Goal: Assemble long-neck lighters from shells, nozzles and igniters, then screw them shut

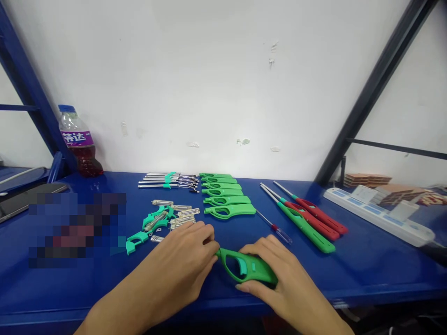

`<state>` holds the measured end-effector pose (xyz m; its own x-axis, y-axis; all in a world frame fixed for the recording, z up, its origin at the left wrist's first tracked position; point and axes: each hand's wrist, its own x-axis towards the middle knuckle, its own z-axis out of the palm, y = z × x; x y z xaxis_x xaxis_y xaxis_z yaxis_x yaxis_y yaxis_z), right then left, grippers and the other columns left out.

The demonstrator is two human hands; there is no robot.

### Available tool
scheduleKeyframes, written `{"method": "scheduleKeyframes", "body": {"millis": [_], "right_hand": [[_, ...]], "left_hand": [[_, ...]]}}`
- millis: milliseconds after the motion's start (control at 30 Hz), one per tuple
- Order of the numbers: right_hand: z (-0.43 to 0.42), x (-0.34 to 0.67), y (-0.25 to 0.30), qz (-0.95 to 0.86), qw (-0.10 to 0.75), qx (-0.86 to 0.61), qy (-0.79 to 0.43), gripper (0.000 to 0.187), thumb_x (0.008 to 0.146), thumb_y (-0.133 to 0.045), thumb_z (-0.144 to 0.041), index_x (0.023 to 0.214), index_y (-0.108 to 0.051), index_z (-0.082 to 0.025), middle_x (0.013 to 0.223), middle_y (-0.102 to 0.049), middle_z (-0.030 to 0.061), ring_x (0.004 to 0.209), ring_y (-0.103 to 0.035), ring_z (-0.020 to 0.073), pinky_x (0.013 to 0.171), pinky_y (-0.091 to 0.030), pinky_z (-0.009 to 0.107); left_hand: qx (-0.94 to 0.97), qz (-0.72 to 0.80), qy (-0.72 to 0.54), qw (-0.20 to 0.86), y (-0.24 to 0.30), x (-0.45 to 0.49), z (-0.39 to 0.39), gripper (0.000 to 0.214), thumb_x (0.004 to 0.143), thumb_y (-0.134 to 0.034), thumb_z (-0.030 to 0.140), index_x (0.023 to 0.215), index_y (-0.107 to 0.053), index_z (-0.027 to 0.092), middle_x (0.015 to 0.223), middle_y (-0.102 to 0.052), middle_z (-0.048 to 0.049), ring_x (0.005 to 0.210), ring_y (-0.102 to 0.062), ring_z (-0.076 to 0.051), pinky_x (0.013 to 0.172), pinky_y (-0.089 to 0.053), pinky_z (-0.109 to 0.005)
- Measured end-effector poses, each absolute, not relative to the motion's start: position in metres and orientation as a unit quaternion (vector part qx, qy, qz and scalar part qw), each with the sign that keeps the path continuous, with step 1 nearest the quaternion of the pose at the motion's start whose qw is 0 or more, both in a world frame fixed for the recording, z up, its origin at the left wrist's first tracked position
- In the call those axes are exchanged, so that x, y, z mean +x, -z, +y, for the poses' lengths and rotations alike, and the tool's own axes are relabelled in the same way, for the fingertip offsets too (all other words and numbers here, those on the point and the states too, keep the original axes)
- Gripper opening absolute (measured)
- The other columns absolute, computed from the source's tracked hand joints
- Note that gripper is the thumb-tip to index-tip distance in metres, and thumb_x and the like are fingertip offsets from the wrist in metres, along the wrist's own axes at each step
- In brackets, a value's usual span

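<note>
A green lighter casing (256,266) with a teal trigger in its loop lies across the front of the blue table. My right hand (275,270) is wrapped round its wide handle end, thumb below and fingers on top. With its fingers pinched together, my left hand (192,253) grips the narrow nose end; what else those fingertips hold is hidden. Just beyond the left hand are clear gas cartridges (183,219) and teal trigger parts (139,239) in a loose heap. Farther back, several green casing halves (230,211) form a column, beside metal tubes with wires (157,186).
A screwdriver (281,234) lies right of the casings, near assembled green and red long lighters (310,232). A white power strip (380,218) runs along the right side. At the back left stands a drink bottle (81,144), with a phone (24,200) closer in. A white wall rises behind.
</note>
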<state>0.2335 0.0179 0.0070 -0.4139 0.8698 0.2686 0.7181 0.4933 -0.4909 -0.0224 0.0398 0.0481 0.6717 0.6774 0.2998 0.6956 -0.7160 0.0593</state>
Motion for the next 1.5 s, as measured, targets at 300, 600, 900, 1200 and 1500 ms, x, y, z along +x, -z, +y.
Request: {"method": "scheduleKeyframes", "body": {"millis": [300, 600, 900, 1200, 1500], "right_hand": [[0.019, 0.239, -0.002, -0.804, 0.338, -0.468, -0.145, 0.032, 0.098, -0.080, -0.047, 0.125, -0.067, -0.036, 0.103, -0.072, -0.0034, 0.090, -0.072, 0.0200, 0.080, -0.053, 0.030], [0.016, 0.240, -0.002, -0.812, 0.314, -0.472, -0.139, 0.034, 0.095, -0.082, -0.047, 0.125, -0.069, -0.038, 0.100, -0.072, -0.0051, 0.086, -0.073, 0.0198, 0.075, -0.052, 0.031], [0.015, 0.243, 0.000, -0.822, 0.329, -0.451, -0.116, 0.038, 0.094, -0.084, -0.048, 0.128, -0.070, -0.038, 0.099, -0.073, -0.0042, 0.084, -0.075, 0.0199, 0.075, -0.053, 0.031], [0.017, 0.247, -0.001, -0.832, 0.345, -0.411, -0.139, 0.046, 0.098, -0.080, -0.045, 0.142, -0.069, -0.045, 0.098, -0.070, -0.0044, 0.081, -0.071, 0.0154, 0.075, -0.054, 0.025], [0.017, 0.250, -0.010, -0.804, 0.378, -0.408, -0.210, 0.048, 0.093, -0.083, -0.051, 0.139, -0.076, -0.039, 0.091, -0.068, -0.0022, 0.077, -0.067, 0.0159, 0.071, -0.056, 0.024]], "left_hand": [[-0.881, -0.407, 0.196, 0.139, -0.050, -0.055, 0.052, 0.061, 0.089, -0.081, 0.007, 0.144, -0.061, 0.024, 0.136, -0.068, -0.0129, 0.123, -0.062, -0.039, 0.103, -0.046, -0.061], [-0.912, -0.375, 0.167, 0.019, -0.039, -0.037, 0.053, 0.023, 0.105, -0.056, 0.004, 0.112, -0.070, 0.022, 0.105, -0.070, -0.0049, 0.095, -0.065, -0.026, 0.087, -0.045, -0.043], [-0.912, -0.381, 0.141, -0.057, -0.041, -0.035, 0.050, 0.016, 0.111, -0.054, 0.016, 0.109, -0.068, 0.024, 0.105, -0.070, -0.0016, 0.093, -0.066, -0.024, 0.078, -0.041, -0.038], [-0.916, -0.350, 0.198, 0.008, -0.041, -0.024, 0.046, 0.016, 0.104, -0.061, 0.008, 0.110, -0.069, 0.022, 0.092, -0.072, -0.0007, 0.079, -0.065, -0.024, 0.072, -0.041, -0.036], [-0.909, -0.255, 0.299, 0.136, -0.046, -0.011, 0.040, 0.031, 0.097, -0.048, -0.006, 0.109, -0.070, 0.012, 0.079, -0.072, -0.0025, 0.064, -0.060, -0.020, 0.061, -0.042, -0.034]]}}
